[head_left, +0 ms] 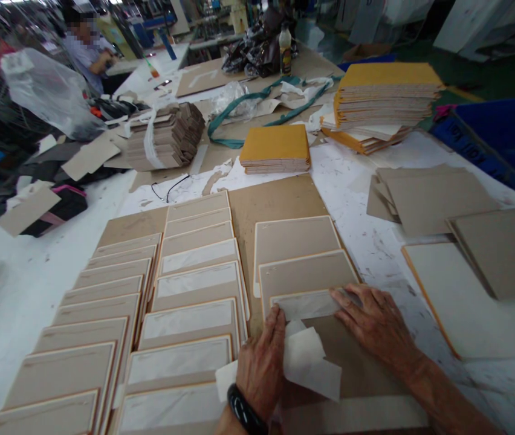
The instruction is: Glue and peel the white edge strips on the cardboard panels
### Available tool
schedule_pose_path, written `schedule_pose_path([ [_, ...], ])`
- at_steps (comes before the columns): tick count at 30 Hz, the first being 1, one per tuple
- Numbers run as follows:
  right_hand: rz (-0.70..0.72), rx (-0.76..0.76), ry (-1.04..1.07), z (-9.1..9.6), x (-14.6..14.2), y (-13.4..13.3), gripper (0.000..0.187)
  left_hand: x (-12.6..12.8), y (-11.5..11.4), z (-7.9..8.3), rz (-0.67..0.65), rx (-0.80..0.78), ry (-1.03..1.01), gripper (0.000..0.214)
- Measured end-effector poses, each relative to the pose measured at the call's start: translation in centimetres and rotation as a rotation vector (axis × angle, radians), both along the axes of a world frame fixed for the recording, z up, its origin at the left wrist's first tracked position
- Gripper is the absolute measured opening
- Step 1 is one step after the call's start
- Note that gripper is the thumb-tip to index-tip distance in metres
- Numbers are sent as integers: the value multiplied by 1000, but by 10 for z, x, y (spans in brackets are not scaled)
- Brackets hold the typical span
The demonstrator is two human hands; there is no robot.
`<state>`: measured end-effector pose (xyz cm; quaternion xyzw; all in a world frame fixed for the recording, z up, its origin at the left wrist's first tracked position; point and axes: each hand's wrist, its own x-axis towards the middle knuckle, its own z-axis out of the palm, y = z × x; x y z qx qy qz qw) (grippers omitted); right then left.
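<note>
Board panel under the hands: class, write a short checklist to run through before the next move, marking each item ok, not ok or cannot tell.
1. Right hand flat on the white paper strip: ok.
2. Strip lying on the grey board panel: ok.
3. Strip square to the panel's edges: cannot tell, the right fingers cover one end.
4. Left hand resting on the loose white paper: ok.
5. Loose paper clear of the neighbouring panels: not ok, it overlaps one.
6. Strip stuck down: cannot tell.

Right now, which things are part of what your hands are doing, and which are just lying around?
Part of the work: left hand, white paper sheets, right hand, grey board with white strip, rows of grey boards.

Lying around: tied cardboard bundle, green strap, plastic bag, bottle.
</note>
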<state>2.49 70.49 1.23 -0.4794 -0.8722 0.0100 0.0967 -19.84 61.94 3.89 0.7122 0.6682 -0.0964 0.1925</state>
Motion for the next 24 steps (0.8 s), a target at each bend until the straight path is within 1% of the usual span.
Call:
schedule_pose_path([
  [4,-125,93,-40,-10,51,3,29,2,2,4,34,-51,-5,83],
  [6,-206,96,34,-11,66,0,31,3,4,8,44,-82,-4,84],
  [7,-247,63,96,-10,68,-3,31,4,5,9,46,-91,-7,84],
  [8,-284,-3,169,-9,66,-6,30,4,6,10,49,-98,-9,84],
  [9,-313,-101,248,-6,61,-10,29,5,7,11,52,-99,-11,84],
  [11,-366,-341,406,1,43,-19,27,5,9,13,64,-86,-9,83],
  [12,-391,-461,468,5,32,-23,28,5,10,14,74,-75,-6,80],
  [14,-423,-672,574,14,12,-31,38,5,13,15,99,-48,-7,71],
  [16,-393,-889,687,21,-3,-37,46,4,15,17,122,-22,-21,62],
  [18,-340,-1111,848,27,-13,-41,52,3,16,18,129,-2,-23,58],
  [19,-335,-1210,935,29,-17,-43,56,2,17,19,130,6,-13,57],
  [21,-369,-1350,1058,32,-24,-45,65,2,18,20,135,19,16,54],
  [22,-391,-1386,1081,33,-28,-45,65,2,18,20,137,24,26,52],
  [24,-409,-1385,1055,35,-33,-45,50,3,19,21,136,37,35,49],
])
